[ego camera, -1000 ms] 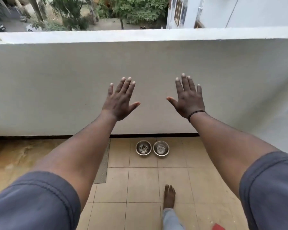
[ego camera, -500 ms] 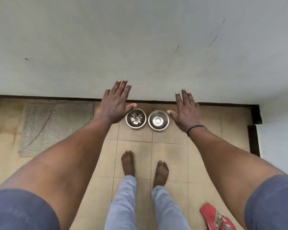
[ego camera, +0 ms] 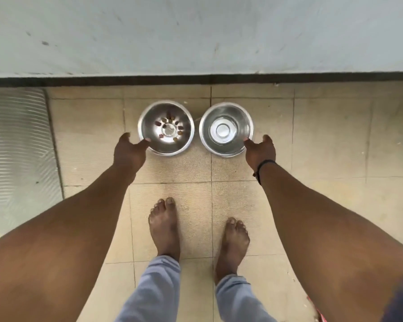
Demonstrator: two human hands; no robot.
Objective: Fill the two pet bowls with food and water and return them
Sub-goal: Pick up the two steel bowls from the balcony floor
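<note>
Two steel pet bowls stand side by side on the tiled floor by the wall. The left bowl (ego camera: 149, 123) holds a few brown kibble pieces; the right bowl (ego camera: 241, 122) looks empty and shiny. My left hand (ego camera: 129, 154) is at the left bowl's near-left rim, thumb over the edge, fingers curled down outside it. My right hand (ego camera: 260, 152), with a black wristband, grips the right bowl's near-right rim the same way. Both bowls rest on the floor.
A white parapet wall (ego camera: 196, 31) with a dark skirting strip runs just behind the bowls. A ribbed grey mat (ego camera: 16, 147) lies on the floor at the left. My bare feet (ego camera: 164, 226) stand just behind the bowls. A red slipper edge (ego camera: 316, 313) shows bottom right.
The view has tilted down and come closer to the floor. Both hands dropped from spread open in the air to the outer rims of the two bowls.
</note>
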